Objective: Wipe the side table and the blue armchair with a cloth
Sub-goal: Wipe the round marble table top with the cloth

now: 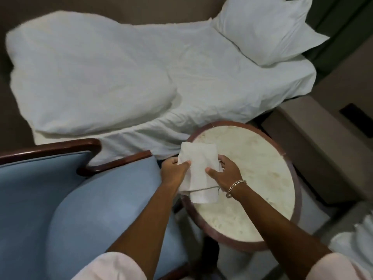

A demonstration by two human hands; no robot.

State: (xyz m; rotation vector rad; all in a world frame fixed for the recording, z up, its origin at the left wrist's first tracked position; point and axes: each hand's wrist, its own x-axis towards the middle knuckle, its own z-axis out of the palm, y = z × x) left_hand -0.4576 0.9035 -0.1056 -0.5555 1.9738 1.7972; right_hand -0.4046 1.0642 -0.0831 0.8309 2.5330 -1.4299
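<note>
A folded white cloth [198,164] hangs over the left edge of the round side table [262,174], which has a pale marbled top and a dark wooden rim. My left hand [174,171] pinches the cloth's left side. My right hand [224,173], with a chain bracelet on the wrist, grips its right side above the tabletop. The blue armchair [80,199], framed in dark polished wood, stands to the left of the table, and my left forearm crosses its seat.
A bed with a rumpled white sheet [201,83], a duvet [84,77] and a pillow [266,31] lies just beyond the table and chair. A beige cabinet [323,150] stands to the right. White fabric [359,239] sits at the lower right edge.
</note>
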